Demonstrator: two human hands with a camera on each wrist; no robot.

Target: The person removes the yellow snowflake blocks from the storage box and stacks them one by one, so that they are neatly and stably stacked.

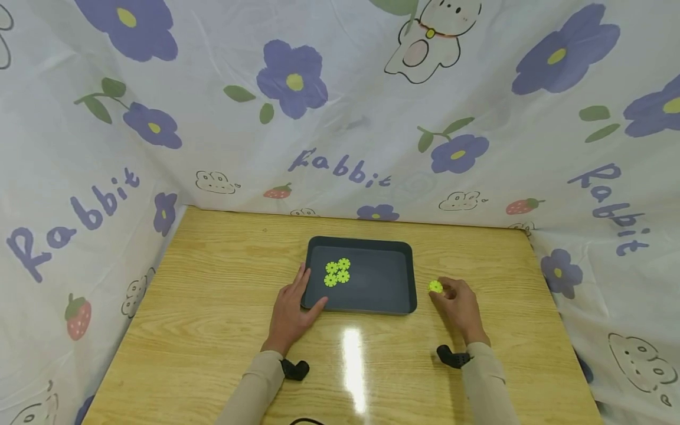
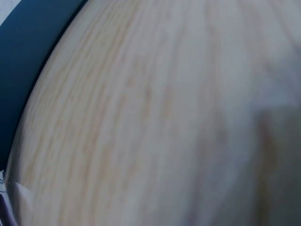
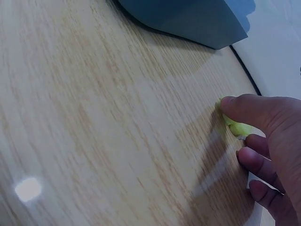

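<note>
A dark grey rectangular tray (image 1: pixel 377 283) lies on the wooden table. Several yellow-green notched discs (image 1: pixel 337 272), like small flowers or gears, sit close together in its left half. My left hand (image 1: pixel 291 310) rests at the tray's front left corner, fingers along the left side and thumb touching the front rim. To the right of the tray, my right hand (image 1: pixel 459 304) pinches another yellow-green notched disc (image 1: pixel 435 286) between thumb and fingers. In the right wrist view that disc (image 3: pixel 241 129) is partly covered by the thumb. The left wrist view shows no part of the left hand clearly.
The light wooden table (image 1: pixel 223 283) reflects a bright strip of light in front of the tray. White cloth (image 1: pixel 350 130) printed with purple flowers and rabbits hangs along the back and both sides. A black cable (image 1: pixel 306 421) shows at the bottom edge.
</note>
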